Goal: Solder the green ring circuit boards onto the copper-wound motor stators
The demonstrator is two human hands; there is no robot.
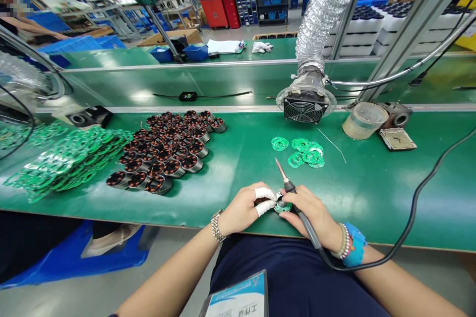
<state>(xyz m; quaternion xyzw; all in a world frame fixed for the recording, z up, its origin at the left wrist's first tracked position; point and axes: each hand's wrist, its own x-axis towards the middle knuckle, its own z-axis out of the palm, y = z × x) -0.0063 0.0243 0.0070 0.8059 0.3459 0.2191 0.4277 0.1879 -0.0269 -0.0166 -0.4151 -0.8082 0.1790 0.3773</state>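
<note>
My left hand [243, 208], with white tape on two fingertips, pinches the left side of a small round part with a green board [283, 205] near the table's front edge. Thumb and fingers of my right hand [314, 213] hold the same part from the right. A soldering iron [303, 218] also rests in my right hand, its tip pointing up and to the left, away from the part. Beyond my hands lie several loose green ring boards [307, 151]. Rows of motor stators with copper windings [163, 151] stand to the left.
Stacked green boards [74, 158] cover the far left. A fume duct with a fan [305, 109] hangs over the back. At the back right are a round tub [364, 121], an iron stand [399, 115] and a sponge tray [397, 139]. The iron's black cable [412, 208] loops on the right.
</note>
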